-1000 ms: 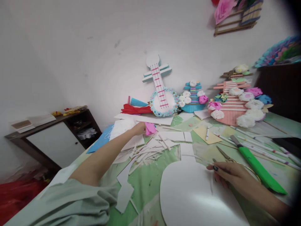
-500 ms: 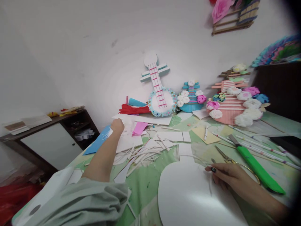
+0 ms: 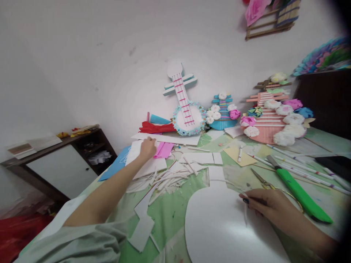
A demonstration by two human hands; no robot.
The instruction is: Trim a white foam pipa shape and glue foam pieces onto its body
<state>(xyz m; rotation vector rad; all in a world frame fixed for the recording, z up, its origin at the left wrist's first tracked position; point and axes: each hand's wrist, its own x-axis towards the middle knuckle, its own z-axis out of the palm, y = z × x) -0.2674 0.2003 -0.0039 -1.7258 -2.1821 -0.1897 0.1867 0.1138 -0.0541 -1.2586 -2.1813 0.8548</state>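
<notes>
My left hand (image 3: pixel 148 148) reaches to the far side of the table, over white paper sheets (image 3: pixel 134 150) and beside a piece of pink paper (image 3: pixel 163 150). Its fingers are curled, and what they hold, if anything, is hidden. Close by lies a blue sheet (image 3: pixel 113 168) with white marks. My right hand (image 3: pixel 264 201) is closed in a pinch on a thin white strip (image 3: pixel 245 218) that hangs over the right part of a white lute-shaped board (image 3: pixel 214 223). The board's neck points away from me.
Scissors (image 3: pixel 261 178) and a green utility knife (image 3: pixel 298 193) lie by my right hand. White strips (image 3: pixel 175 179) pile up mid-table. Behind stand a white decorated instrument model (image 3: pixel 186 115), a blue one (image 3: pixel 223 122) and a pink one (image 3: pixel 263 133). A cabinet (image 3: pixel 65 170) is at left.
My left hand has moved right across the white sheets toward the pink paper, which now shows more of itself. My right hand has stayed on the strip. White offcuts at lower left are uncovered.
</notes>
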